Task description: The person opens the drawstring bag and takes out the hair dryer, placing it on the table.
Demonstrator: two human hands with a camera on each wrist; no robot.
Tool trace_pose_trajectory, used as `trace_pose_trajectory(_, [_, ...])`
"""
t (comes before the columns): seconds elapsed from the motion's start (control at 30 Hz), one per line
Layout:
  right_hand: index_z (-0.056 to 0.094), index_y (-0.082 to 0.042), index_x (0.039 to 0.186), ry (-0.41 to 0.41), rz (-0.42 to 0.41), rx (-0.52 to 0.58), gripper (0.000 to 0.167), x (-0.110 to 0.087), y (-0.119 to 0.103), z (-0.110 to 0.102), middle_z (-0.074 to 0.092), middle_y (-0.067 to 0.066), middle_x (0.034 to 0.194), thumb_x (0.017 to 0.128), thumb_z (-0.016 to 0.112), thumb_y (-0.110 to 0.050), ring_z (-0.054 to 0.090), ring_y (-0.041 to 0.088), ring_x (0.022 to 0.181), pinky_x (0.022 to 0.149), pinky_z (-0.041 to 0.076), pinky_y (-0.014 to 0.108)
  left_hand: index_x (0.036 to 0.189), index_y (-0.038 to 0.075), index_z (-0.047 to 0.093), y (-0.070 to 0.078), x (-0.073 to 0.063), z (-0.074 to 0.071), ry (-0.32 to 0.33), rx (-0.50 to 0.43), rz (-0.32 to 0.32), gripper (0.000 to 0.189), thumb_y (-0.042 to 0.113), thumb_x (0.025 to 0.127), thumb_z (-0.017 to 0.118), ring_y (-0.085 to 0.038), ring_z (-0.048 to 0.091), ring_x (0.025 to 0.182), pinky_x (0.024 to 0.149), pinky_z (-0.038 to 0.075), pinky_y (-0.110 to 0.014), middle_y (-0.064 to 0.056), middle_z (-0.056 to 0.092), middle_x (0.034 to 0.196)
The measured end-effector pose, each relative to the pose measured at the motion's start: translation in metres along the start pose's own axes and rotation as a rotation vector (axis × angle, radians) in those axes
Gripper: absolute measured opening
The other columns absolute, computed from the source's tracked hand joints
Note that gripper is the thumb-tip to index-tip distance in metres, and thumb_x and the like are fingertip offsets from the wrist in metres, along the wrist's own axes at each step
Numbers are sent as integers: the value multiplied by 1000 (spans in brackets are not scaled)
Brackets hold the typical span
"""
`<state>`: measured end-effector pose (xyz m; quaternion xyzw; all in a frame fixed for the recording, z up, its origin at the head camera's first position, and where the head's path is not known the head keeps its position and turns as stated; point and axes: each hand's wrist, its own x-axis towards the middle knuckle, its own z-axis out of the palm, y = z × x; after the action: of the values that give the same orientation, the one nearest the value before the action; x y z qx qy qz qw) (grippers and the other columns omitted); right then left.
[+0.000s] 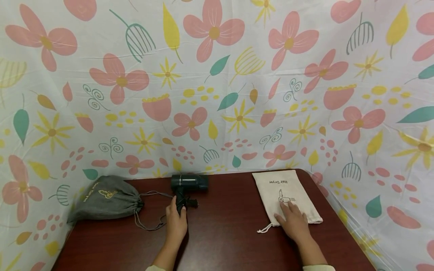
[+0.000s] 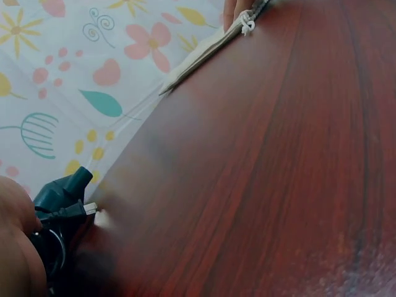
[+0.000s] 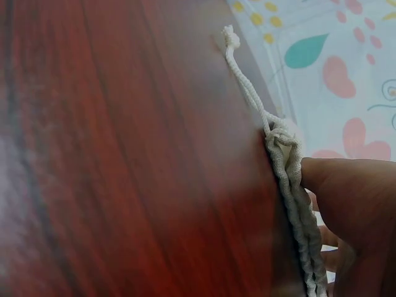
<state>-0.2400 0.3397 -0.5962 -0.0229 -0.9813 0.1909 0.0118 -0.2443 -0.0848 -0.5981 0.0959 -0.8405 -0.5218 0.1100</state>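
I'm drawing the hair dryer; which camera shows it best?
The head view: the hair dryer shows mostly uncovered. The left wrist view shows only part, beside the left hand; the right wrist view shows none.

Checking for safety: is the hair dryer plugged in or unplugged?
Unplugged: in the left wrist view, the plug beside the hair dryer shows its metal prongs bare.

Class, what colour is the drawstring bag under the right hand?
The drawstring bag is cream, clearest in the head view.
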Motion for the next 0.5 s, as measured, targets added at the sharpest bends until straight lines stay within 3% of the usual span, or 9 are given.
trace_pose_trajectory(0.27, [44, -3, 151, 5, -5, 15, 65, 5, 6, -2, 30, 35, 156, 99, 60, -39, 23, 59, 144, 110, 15, 78, 158, 6, 30, -3, 4, 3, 28, 15, 2, 59, 17, 104, 54, -50, 51, 125, 94, 47, -61, -31, 39, 143])
trace_pose_trajectory(0.5, [43, -2, 151, 1, -1, 20, 65, 7, 6, -5, 29, 36, 156, 100, 61, -38, 23, 58, 145, 110, 15, 78, 158, 8, 29, -5, 7, 4, 28, 35, -3, 60, 19, 105, 54, -50, 42, 132, 97, 44, -65, -31, 38, 146])
